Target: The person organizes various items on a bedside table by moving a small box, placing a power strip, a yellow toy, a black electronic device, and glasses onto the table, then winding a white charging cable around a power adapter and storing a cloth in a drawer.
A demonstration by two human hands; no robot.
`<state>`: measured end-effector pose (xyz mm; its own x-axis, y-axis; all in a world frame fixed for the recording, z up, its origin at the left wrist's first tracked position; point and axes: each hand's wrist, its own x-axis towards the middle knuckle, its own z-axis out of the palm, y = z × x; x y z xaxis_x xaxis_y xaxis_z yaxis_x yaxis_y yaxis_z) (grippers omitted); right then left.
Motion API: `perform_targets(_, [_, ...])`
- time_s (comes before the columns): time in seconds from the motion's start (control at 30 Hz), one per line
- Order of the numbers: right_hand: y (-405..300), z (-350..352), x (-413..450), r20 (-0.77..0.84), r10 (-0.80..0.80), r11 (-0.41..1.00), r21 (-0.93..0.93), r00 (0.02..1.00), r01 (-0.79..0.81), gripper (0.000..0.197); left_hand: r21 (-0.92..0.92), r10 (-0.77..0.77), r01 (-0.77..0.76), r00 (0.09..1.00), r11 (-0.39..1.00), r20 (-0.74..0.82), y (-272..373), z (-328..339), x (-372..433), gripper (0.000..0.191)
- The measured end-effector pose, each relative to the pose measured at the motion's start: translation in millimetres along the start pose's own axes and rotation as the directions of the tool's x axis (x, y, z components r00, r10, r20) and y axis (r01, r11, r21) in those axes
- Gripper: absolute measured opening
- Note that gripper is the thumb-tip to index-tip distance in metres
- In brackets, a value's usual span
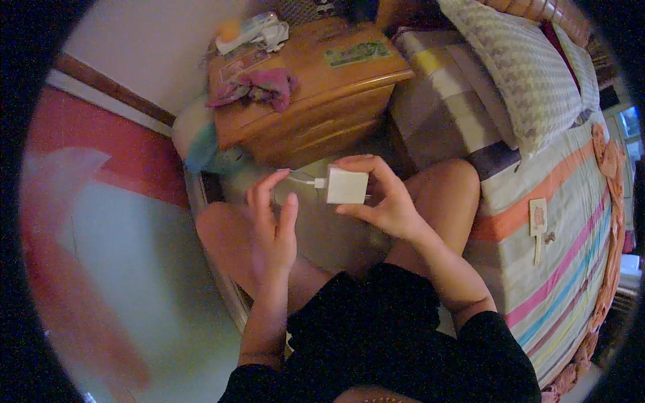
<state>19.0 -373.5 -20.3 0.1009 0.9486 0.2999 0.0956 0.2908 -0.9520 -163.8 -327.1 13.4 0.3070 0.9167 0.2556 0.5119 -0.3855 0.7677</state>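
Note:
My right hand [388, 196] holds a white square power adapter [346, 186] between thumb and fingers, its prongs pointing toward the palm. A white cable plug [319, 183] sits in the adapter's left side. From it a thin pale cable [300, 179] runs left toward my left hand [274, 216]. The fingers of my left hand are spread from the thumb and curl near the cable; whether the fingertips touch it cannot be made out.
A wooden nightstand [322, 106] ahead bears a pink cloth [267, 88], a green patterned piece [358, 53] and white items [257, 32]. On the right, a bed with a striped cover [514, 282] holds a pillow [534, 75] and a small paddle-shaped brush or mirror [537, 216].

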Motion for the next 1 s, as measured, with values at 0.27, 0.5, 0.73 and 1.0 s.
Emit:
perform_targets(0.27, [-3, -4, 8, 0.126, 0.028, 0.998, 0.057, 0.992, -0.035, 0.050, -0.228, -0.211, 0.302, 0.912, 0.926, 0.351, 3, -3, 6, 0.030])
perform_targets(0.5, [-7, -3, 20, 0.163, -0.031, 0.989, -0.141, 0.986, 0.055, 0.051, -0.654, -0.198, 0.521, 0.841, 0.549, 0.503, -18, 18, 0, 0.037])
perform_targets(0.73, [1, 7, 18, 0.147, 0.013, 1.000, -0.018, 0.989, -0.010, 0.063, -0.531, -0.287, 0.576, 0.798, 0.622, 0.530, -24, 17, 7, 0.038])
perform_targets(1.0, [41, 33, -16, 0.523, 0.177, 0.984, -0.064, 0.834, -0.169, 0.062, -0.817, -0.226, 0.511, 0.857, 0.266, 0.462, -5, 15, 14, 0.037])
